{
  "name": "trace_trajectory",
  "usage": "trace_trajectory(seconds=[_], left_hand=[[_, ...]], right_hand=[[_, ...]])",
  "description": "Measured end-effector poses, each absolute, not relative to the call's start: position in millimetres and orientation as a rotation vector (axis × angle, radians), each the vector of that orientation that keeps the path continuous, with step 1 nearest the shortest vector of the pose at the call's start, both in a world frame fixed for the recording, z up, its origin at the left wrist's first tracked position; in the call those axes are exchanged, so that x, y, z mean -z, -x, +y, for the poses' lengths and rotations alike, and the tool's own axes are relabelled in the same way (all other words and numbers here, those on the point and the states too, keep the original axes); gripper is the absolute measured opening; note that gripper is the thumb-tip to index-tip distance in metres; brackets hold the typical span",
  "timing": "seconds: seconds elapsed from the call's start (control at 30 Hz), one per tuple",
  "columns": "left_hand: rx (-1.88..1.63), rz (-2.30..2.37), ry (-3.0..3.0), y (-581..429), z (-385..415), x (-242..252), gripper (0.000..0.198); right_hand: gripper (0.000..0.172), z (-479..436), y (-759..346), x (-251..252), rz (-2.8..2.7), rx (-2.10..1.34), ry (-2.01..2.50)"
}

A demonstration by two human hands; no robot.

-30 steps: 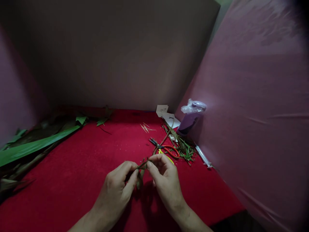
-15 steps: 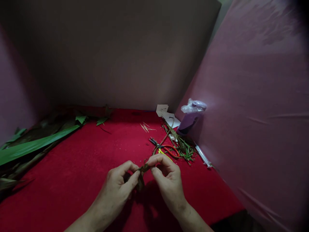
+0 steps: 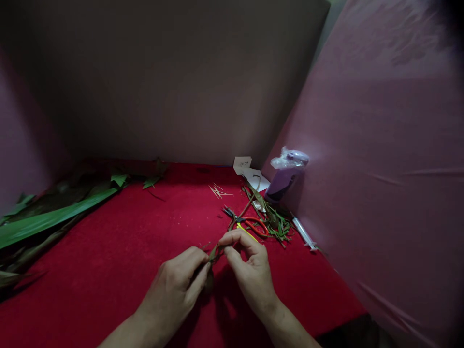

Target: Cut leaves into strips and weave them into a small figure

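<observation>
Between my two hands is a small dark green-brown leaf piece (image 3: 213,254), partly hidden by the fingers. My left hand (image 3: 181,278) pinches its left end between thumb and fingers. At its right end, the thumb and index finger of my right hand (image 3: 248,263) are closed on it. Just beyond the right hand lie scissors (image 3: 255,224) with one red and one yellow handle, their dark blades pointing left. A thin brown stem (image 3: 250,203) crosses near the scissors. Shadow hides the lower part of the leaf piece.
Long green leaves (image 3: 58,216) and brown dried ones spread along the left of the red cloth (image 3: 119,280). Toothpicks (image 3: 219,191), white paper (image 3: 255,178), a purple bottle (image 3: 284,181) with plastic wrap, leaf scraps (image 3: 279,224) and a syringe (image 3: 304,234) lie toward the back right, beside the pink wall.
The leaf piece has turned between my fingers and shows a greener, narrower side. My left hand has rolled slightly, its fingers closer together; my right hand has shifted slightly left.
</observation>
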State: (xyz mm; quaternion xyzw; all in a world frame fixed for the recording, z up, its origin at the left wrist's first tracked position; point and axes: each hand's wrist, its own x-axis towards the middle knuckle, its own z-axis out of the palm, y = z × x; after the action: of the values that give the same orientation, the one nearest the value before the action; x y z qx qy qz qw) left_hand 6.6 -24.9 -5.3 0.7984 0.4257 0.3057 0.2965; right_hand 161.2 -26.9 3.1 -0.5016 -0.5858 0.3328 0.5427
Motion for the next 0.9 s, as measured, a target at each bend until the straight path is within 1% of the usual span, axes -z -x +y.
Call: trace_trajectory(seconds=[0.23, 0.53, 0.67, 0.77, 0.9], left_hand=[[-0.867, 1.098, -2.220, -3.0, -25.8, 7.0, 0.024], [-0.989, 1.047, -2.199, -2.6, -25.7, 4.8, 0.022], [-1.014, 1.077, -2.284, -2.4, -25.3, 6.5, 0.021], [-1.015, 1.083, -2.316, -2.2, -24.7, 7.8, 0.022], [-0.970, 1.082, -2.370, -1.8, -24.0, 9.4, 0.022]], right_hand=[[0.010, -20.1, -163.2, -1.8, -1.240, -0.951, 1.315], [0.010, -19.5, -171.4, -6.1, -1.050, -1.211, 1.249], [0.014, -18.7, -172.4, -6.7, -1.011, -1.304, 1.260], [0.017, -18.3, -171.2, -6.4, -1.028, -1.334, 1.258], [0.016, -18.1, -168.0, -5.7, -1.050, -1.310, 1.269]])
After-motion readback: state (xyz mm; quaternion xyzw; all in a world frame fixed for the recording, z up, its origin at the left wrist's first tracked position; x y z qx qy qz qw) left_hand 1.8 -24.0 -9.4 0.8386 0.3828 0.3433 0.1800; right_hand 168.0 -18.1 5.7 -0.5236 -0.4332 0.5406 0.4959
